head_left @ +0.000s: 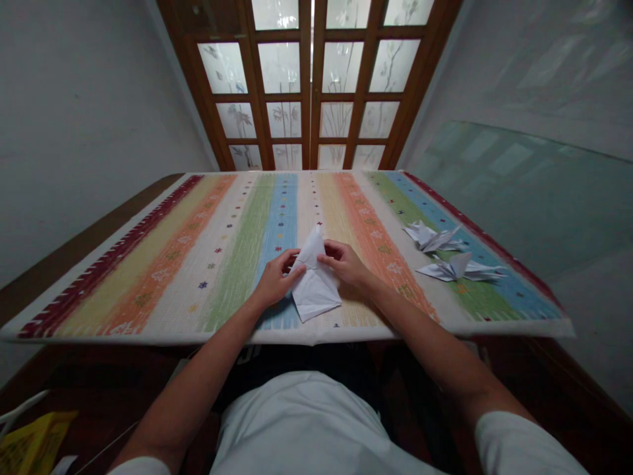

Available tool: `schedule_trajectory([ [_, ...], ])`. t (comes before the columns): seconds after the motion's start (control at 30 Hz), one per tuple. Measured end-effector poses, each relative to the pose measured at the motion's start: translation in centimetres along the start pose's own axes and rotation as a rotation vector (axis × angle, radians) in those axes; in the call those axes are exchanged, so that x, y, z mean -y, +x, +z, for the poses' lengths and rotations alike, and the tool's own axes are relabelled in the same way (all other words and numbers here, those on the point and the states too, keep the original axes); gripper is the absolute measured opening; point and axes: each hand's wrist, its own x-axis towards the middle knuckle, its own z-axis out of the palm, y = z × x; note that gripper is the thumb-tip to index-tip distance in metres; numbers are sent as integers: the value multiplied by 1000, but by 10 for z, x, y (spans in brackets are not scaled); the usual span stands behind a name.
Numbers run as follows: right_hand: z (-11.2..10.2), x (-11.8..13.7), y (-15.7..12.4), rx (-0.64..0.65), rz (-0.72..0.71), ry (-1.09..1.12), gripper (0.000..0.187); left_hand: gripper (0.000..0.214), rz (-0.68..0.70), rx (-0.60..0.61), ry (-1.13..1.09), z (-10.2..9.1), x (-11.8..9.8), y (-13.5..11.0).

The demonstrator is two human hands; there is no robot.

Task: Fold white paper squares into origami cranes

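Note:
A folded white paper (315, 289) stands in a pointed kite shape on the striped woven tablecloth (163, 277), near the cloth's front edge. My left hand (277, 280) grips its left side, with the fingertips at the fold. My right hand (343, 262) pinches its upper right side, so the paper's tip rises between both hands. To the right of my right hand lie two finished white origami cranes (432, 239) (459, 268), one behind the other, and neither hand touches them.
A wooden door with frosted, leaf-patterned glass panes (309, 86) stands beyond the table. A sheet of glass (514, 191) leans at the right. Below the table's front edge, a yellow packet (34, 443) and a white cable (22, 408) lie at the lower left.

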Motion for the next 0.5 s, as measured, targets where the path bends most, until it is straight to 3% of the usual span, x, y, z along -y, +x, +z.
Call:
schedule_trajectory([
  [0.13,-2,-3,2,-90,-11,-88,34,45,-19,-6,11,-2,1,0],
  [0.37,2,-2,0,-144,-58,-196,25,46,-31,41,-18,0,-1,-2],
  [0.5,3,-1,0,-132,-27,-157,31,46,-40,108,-53,2,-4,-3],
])
